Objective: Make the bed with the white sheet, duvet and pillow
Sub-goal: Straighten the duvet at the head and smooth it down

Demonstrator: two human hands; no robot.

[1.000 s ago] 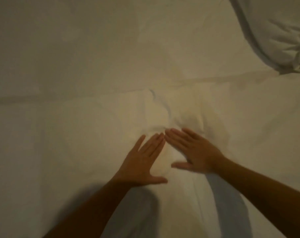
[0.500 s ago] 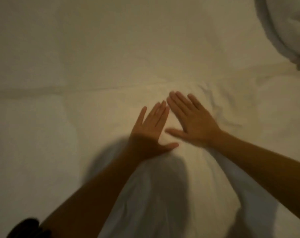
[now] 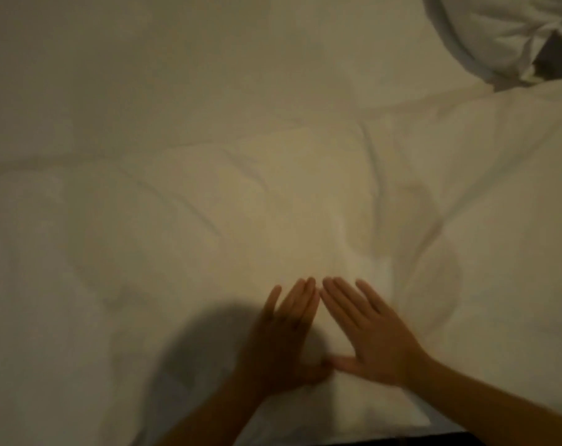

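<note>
Step in hand: flattening the duvet (image 3: 209, 226) with both palms. This is judged from the hand posture.
Left grip: the left hand (image 3: 283, 346) lies palm down on the duvet with its fingers straight and close together and the thumb out. It holds nothing. The outline is somewhat blurred.
Right grip: the right hand (image 3: 374, 339) is also flat and holds nothing, with the fingers slightly fanned. Its fingertips are just beside those of the left hand and the thumbs nearly meet, so the two hands form a wedge.
Duvet position: it covers the near and middle part of the bed, under both hands. Its far edge shows as a line across the view.
Sheet: the pale flat area beyond that line is probably the sheet (image 3: 144, 75), and it looks smooth.
Pillow: the pillow (image 3: 498, 37) is in the top right corner, rumpled, near the duvet's far edge. It appears not yet set in place.
Wrinkles: the creases (image 3: 374, 169) lie ahead of the hands and to their right, fanning outward.
Method: use light pressure from the whole palm. Sweep away from the body with the hands parting, so slack runs to the edges instead of bunching between them. Work the right-hand creases along their own direction.
Risk: heavy pressure could drag the duvet off line or ruck the sheet beneath. Afterwards, check that the far edge is straight.
Progress: the sheet and duvet look laid. Smoothing and the pillow remain, by my reading.
</note>
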